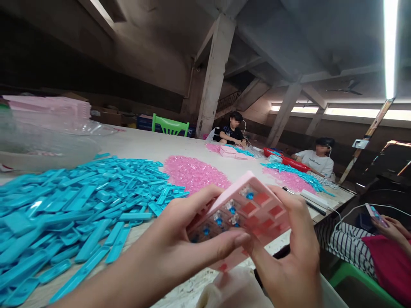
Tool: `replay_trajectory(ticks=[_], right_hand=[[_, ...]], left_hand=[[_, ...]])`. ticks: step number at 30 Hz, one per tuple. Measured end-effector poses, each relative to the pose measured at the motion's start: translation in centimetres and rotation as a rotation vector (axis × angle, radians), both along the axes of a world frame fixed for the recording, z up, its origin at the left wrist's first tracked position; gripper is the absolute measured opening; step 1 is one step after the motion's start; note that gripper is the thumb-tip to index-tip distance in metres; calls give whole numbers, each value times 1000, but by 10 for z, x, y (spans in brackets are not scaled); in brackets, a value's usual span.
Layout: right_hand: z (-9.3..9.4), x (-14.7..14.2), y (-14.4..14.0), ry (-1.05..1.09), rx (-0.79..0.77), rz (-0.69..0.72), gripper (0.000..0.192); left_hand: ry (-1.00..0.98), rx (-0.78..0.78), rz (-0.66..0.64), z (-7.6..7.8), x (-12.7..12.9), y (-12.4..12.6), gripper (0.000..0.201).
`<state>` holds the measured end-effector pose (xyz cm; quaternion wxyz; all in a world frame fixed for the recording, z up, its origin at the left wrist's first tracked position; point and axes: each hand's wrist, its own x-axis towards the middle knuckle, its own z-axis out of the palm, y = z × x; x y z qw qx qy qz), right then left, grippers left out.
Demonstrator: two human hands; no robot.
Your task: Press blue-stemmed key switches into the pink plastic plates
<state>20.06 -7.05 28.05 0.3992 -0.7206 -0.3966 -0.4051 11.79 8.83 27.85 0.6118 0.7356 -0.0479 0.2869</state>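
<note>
Both hands grip a pink plastic tray (268,205) with square compartments, tilted up over the table's near edge. My left hand (192,235) wraps round its left side, thumb laid across the front. My right hand (289,244) clasps the right side, with its thumb close to the left thumb. Small clear pieces with blue centres (231,208) sit in several compartments on the left; those to the right look bare. Part of the tray is hidden behind the thumbs. Beneath it shows a pale cloth-like thing (224,291), partly covered by my hands.
A large heap of blue plastic scoop-like pieces (80,201) spreads at left. Pink clear bits (195,173) lie behind the tray. A clear basin (58,141) stands far left, near stacked pink trays (48,107). Two people sit across the table; another at right holds a phone (376,215).
</note>
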Motion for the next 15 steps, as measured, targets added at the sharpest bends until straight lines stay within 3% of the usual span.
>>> replay_trajectory(ticks=[2, 4, 6, 8, 13, 15], right_hand=[[-2, -7, 11, 51, 113, 32, 57], [-4, -15, 21, 242, 258, 169, 68], [-5, -21, 27, 425, 350, 312, 79], [-4, -24, 29, 560, 393, 358, 87], [-3, -20, 20, 830, 436, 380, 106], [-4, -19, 18, 870, 421, 416, 105]], left_hand=[[5, -141, -80, 4, 1, -8, 24], [-3, -260, -144, 7, 1, -17, 23], [-22, -358, -164, 7, 0, -25, 22], [-39, -419, -175, 6, 1, -31, 20], [-70, -308, -246, -2, 4, -33, 21], [-109, -238, -222, -4, 5, -33, 22]])
